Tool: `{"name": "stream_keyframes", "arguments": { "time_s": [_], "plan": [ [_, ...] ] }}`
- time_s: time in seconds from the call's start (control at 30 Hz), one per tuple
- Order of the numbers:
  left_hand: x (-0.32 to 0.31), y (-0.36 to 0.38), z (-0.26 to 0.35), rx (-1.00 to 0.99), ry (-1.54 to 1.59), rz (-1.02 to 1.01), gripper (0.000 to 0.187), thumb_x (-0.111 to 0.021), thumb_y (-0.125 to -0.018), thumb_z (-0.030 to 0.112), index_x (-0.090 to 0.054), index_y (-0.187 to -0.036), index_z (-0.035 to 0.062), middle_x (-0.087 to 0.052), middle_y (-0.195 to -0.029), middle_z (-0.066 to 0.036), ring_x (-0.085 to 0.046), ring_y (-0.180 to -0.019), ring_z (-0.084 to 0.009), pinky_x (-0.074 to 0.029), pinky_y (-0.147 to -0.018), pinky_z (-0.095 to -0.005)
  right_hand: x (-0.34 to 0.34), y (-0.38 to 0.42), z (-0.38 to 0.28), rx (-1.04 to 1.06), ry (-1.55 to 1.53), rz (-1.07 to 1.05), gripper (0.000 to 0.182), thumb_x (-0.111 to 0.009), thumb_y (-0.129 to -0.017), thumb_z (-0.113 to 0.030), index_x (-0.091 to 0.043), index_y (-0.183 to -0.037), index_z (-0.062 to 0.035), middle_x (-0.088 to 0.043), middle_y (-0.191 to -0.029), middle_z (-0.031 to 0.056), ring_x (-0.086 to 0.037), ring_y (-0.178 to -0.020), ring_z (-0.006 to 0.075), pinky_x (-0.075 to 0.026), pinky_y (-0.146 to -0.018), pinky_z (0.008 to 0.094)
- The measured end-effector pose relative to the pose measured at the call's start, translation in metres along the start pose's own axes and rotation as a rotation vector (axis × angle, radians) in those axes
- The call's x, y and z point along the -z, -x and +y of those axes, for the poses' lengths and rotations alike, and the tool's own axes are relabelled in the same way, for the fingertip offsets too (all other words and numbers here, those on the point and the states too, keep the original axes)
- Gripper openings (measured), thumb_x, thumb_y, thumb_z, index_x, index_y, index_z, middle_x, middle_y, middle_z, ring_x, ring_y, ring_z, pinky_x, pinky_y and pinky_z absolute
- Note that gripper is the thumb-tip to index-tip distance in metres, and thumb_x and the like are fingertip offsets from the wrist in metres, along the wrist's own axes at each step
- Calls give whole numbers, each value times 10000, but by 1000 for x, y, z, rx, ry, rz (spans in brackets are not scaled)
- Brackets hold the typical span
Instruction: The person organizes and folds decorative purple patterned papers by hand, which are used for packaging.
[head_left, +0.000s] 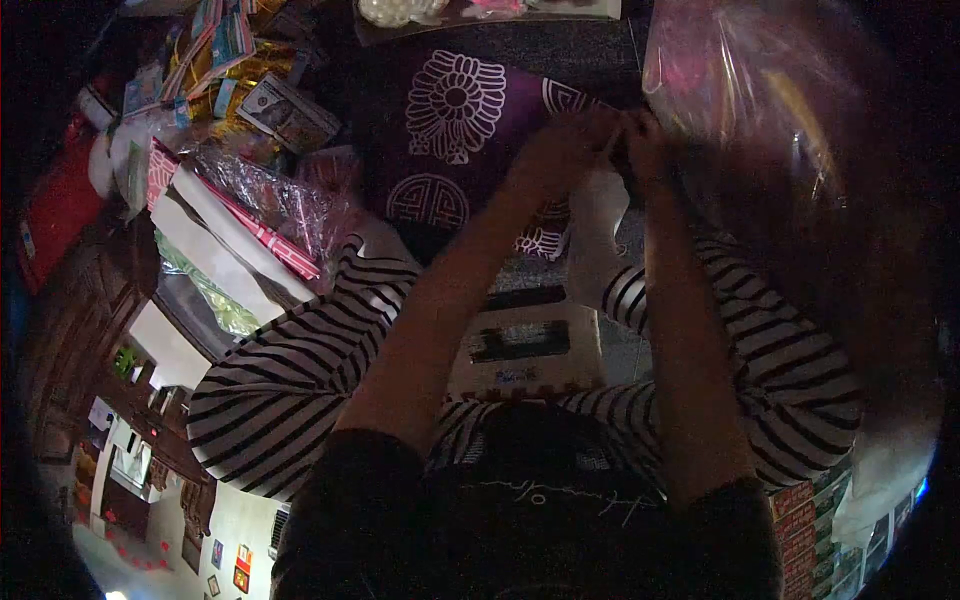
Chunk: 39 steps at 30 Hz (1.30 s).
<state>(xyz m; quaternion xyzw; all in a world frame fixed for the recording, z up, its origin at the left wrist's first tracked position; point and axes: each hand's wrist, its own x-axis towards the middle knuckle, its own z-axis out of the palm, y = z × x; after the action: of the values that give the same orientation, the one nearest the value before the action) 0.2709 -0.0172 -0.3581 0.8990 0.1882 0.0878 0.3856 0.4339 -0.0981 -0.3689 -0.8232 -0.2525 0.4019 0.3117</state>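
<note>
In front of my crossed legs lies a dark purple sheet (455, 130) printed with white flower and round lattice patterns. My left hand (575, 140) is closed at its right-hand edge, fingers pinched on the border. My right hand (645, 142) is right against the left one, its fingers also bent closed at the same corner. Dim light and the hands themselves hide the fingertips, so I cannot tell what the right fingers pinch. Below the hands the sheet's lower corner reaches toward my foot (597, 225).
Printed paper notes (290, 110) and gold foil bundles are heaped at the upper left. Folded paper pieces in clear wrap (235, 240) lie beside my left knee. At the upper right is a large pink plastic bag (740, 90). A cardboard box (530, 350) sits between my legs.
</note>
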Motion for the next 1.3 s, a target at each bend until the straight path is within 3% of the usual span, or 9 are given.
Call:
{"name": "stream_keyframes", "arguments": {
  "time_s": [0.1, 0.23, 0.4, 0.73, 0.87, 1.0, 1.1, 1.23, 1.3],
  "plan": [
    [30, 14, -31, 71, -687, -222, 449, -419, -968, 238, -385, -1406, 143, -387, -1439, -75, -354, -1330, -279, -273, -1107, -419, -5, 0, 13, 4, 107, 94, 283, -564, -928, -278, -617, -1027, -18, -634, -942, 71, -573, -890, 168, -455, -829, 326],
    [74, 38, -89, 135, -405, 182, 421, -377, -991, 236, -383, -1411, 207, -347, -1470, -78, -369, -1316, -302, -294, -1080, -459, -9, -16, 45, 123, -81, 25, 319, -572, -924, -307, -622, -1059, -22, -647, -933, 90, -593, -892, 184, -462, -812, 334],
    [113, 54, -117, 203, -507, 242, 406, -348, -1006, 292, -400, -1403, 227, -340, -1474, -55, -336, -1342, -293, -309, -1076, -476, -3, -8, 22, 75, 336, 94, 358, -577, -916, -342, -631, -1064, -21, -661, -987, 107, -614, -942, 233, -459, -830, 354],
    [112, 56, -122, 220, -433, 294, 452, -336, -1003, 302, -307, -1447, 227, -267, -1502, -109, -302, -1356, -323, -238, -1106, -511, -17, -9, 35, 67, 84, 16, 334, -529, -934, -299, -614, -1086, -14, -643, -1006, 150, -606, -962, 266, -454, -865, 388],
    [115, 50, -121, 365, -412, 250, 487, -405, -965, 306, -389, -1404, 95, -345, -1476, -80, -299, -1368, -235, -202, -1111, -456, -53, 31, -63, 163, 350, 514, 335, -514, -909, -185, -534, -1181, 8, -571, -1146, 203, -550, -1057, 360, -429, -910, 467],
    [113, 49, -123, 376, -578, 167, 565, -372, -971, 334, -249, -1464, 87, -241, -1524, -86, -217, -1406, -225, -192, -1117, -471, -113, 29, -99, 721, 249, -74, 414, -560, -900, -191, -496, -1302, -114, -453, -1371, 106, -443, -1243, 304, -315, -1044, 497],
    [110, 53, -128, 398, -623, 223, 571, -391, -964, 324, -251, -1462, 82, -238, -1525, -81, -209, -1408, -220, -209, -1111, -477, -149, 0, -77, 913, 732, -19, 522, -548, -911, -169, -391, -1405, -230, -341, -1470, -2, -321, -1341, 238, -198, -1104, 520],
    [111, 57, -108, 462, -647, 470, 450, -496, -928, 260, -474, -1327, 53, -443, -1389, -133, -446, -1251, -254, -292, -1044, -480, -151, 1, -75, 867, 1064, 1, 586, -490, -951, -314, -219, -1471, -314, -168, -1543, -70, -184, -1413, 194, -140, -1138, 512],
    [101, 77, -113, 510, -653, 426, 455, -431, -960, 272, -378, -1392, 139, -333, -1447, -154, -357, -1310, -300, -262, -1075, -492, -147, 6, -83, 772, 724, -123, 585, -481, -953, -326, -209, -1472, -326, -129, -1551, -73, -143, -1423, 178, -117, -1151, 500]
  ]
}}
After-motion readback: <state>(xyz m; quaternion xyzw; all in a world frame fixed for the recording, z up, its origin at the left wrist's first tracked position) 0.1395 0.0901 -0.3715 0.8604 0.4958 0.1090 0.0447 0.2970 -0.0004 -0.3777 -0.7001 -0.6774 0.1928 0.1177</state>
